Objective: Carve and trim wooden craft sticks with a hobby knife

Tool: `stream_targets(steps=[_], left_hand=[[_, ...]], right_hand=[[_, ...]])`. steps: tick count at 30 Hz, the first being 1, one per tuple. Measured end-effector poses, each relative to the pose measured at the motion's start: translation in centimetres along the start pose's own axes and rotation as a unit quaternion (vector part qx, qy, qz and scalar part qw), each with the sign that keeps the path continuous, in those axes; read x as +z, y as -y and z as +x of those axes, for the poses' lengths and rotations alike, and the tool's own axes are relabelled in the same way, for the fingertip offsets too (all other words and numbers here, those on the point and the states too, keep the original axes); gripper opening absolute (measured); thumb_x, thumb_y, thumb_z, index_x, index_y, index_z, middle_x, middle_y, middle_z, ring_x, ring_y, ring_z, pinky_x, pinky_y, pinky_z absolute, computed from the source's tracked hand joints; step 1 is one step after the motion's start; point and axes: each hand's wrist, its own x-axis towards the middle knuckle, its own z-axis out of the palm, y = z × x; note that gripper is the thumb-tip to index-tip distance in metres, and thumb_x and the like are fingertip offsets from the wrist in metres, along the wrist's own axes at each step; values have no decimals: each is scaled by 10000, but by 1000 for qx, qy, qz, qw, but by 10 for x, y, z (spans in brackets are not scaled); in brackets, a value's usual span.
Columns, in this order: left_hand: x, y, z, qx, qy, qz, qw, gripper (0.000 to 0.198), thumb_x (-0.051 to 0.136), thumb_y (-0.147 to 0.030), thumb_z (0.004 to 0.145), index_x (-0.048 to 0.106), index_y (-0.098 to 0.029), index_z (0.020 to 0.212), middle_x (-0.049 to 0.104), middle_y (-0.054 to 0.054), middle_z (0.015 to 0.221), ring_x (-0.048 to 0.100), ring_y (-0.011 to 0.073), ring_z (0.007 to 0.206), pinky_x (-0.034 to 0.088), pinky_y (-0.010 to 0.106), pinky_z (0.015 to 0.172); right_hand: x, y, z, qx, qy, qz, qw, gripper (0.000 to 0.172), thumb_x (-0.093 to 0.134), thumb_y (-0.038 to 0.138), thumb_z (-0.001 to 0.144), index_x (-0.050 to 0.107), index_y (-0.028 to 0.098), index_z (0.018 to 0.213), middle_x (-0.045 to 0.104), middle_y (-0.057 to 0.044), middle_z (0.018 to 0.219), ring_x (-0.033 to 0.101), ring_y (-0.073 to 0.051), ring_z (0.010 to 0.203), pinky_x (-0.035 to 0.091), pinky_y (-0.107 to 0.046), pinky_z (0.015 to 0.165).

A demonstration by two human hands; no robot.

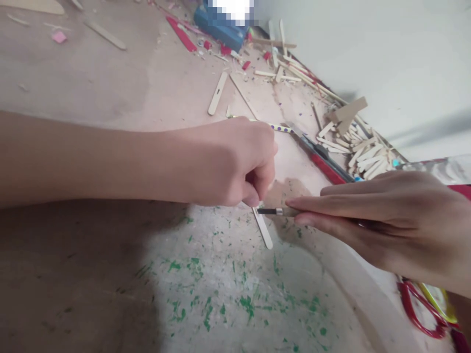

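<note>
Okay, red-handled scissors (406,301) are seen at the near right. A small blade tool (270,211) is pinched between thumb and fingers of the right hand (390,225), its tip set against a wooden stick (263,229) on the table (165,105); that stick's far end is held down by the closed fingers of the left hand (253,164). No through-cut is visible, so carving is judged unfinished. Farther off, a red cutter (327,166) is left unheld, short sticks (370,157) are heaped, apparently already cut, and a seemingly slotted stick (216,98) is laid aside, possibly done.
</note>
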Motion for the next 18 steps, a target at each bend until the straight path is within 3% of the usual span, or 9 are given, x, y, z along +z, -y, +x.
stream_targets(steps=[3,7,10,13,15,18], left_hand=[[2,1,3,4,-12,-15,1000,243,897,-79,942,1007,-260,823,647,-48,648,560,128,620,355,323,599],[3,3,3,5,-14,-10,1000,248,925,-81,930,1007,-285,816,654,-47,646,584,142,621,370,335,590],[1,1,2,2,-5,-6,1000,241,897,-83,950,1020,-269,859,688,-33,677,607,162,656,384,343,617],[-1,-2,-1,-1,-2,-8,1000,264,845,-60,968,1021,-235,878,696,-27,700,611,159,680,374,338,647],[-2,-3,-3,0,3,-8,1000,264,829,-75,999,1026,-227,911,716,-23,733,612,159,701,368,340,669],[-2,0,-4,16,9,-6,1000,257,828,-94,1031,1029,-234,953,752,-22,783,634,167,735,404,347,706]], right_hand=[[7,0,-2,13,-19,40,999,214,797,272,1310,1002,260,1368,985,-29,983,788,-108,574,587,-218,550],[11,-2,-6,44,-38,101,993,320,860,250,1260,981,396,1518,1009,1,1225,943,-180,749,706,-240,597],[13,-3,-8,60,-37,120,990,321,852,245,1260,984,407,1504,1006,17,1243,924,-167,716,688,-234,549],[16,-4,-9,67,-40,125,989,254,853,217,1253,1012,341,1407,1007,11,1224,789,-90,539,670,-170,545],[19,-5,-11,68,-48,121,989,217,871,221,1242,1021,309,1372,1006,0,1222,886,-130,644,762,-181,689],[22,-6,-17,67,-65,105,990,245,917,261,1217,1020,377,1406,996,27,1288,1012,-241,1021,843,-271,962]])
